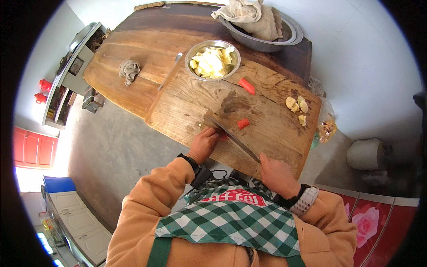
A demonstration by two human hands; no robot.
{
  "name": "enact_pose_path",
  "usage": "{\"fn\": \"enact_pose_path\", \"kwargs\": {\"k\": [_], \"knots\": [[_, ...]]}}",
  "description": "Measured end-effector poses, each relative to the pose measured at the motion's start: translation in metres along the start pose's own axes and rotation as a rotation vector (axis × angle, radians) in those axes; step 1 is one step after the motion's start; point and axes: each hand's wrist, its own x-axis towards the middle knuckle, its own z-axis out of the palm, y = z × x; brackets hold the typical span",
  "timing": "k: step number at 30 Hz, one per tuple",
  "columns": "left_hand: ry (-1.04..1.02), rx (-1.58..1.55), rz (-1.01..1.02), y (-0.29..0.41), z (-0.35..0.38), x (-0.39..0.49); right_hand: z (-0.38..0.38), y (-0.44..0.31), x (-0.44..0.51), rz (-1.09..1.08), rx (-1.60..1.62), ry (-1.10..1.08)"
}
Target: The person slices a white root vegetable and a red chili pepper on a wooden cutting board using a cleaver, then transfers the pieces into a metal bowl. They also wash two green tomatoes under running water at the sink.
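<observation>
My right hand [277,175] is closed on the handle of a kitchen knife [237,141], whose blade slants up and left over the wooden cutting board [180,106]. At the board's near edge, my left hand [203,144] holds a red piece [224,137], likely carrot, beside the blade; fingers and blade hide most of it. A short carrot piece [243,123] lies just right of the knife, and a longer carrot piece [247,86] lies farther back. Several pale yellow chunks [295,106] rest near the board's right edge. Cut pale pieces fill a metal bowl [212,60] at the back.
A metal basin [267,42] with a beige cloth [255,18] stands at the back of the wooden table [146,43]. A crumpled rag [129,70] and a long utensil [170,71] lie left of the board. Plastic bags [327,121] hang at the right.
</observation>
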Motion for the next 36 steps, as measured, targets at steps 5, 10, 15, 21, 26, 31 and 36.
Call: {"fn": "enact_pose_path", "kwargs": {"k": [5, 10, 15, 21, 26, 31, 36], "knots": [[0.063, 0.020, 0.062, -0.002, 0.001, -0.001, 0.005, 0.001, 0.010, -0.006, -0.030, 0.019], [0.085, 0.020, 0.075, -0.002, 0.001, 0.000, 0.000, -0.002, 0.006, -0.019, -0.055, 0.018], [0.079, -0.007, 0.011, 0.000, 0.002, -0.006, -0.001, -0.006, 0.004, -0.020, -0.020, -0.011], [0.083, -0.022, 0.033, -0.004, 0.006, -0.008, -0.001, -0.004, 0.012, -0.002, -0.079, 0.011], [0.090, -0.017, 0.030, -0.005, 0.007, -0.013, -0.001, -0.006, 0.010, 0.015, -0.066, -0.036], [0.070, -0.032, 0.033, -0.010, 0.009, -0.011, 0.004, -0.005, 0.011, -0.034, -0.055, 0.044], [0.074, 0.007, 0.038, -0.011, 0.007, -0.011, 0.005, -0.005, 0.009, -0.017, -0.034, 0.003]]}}
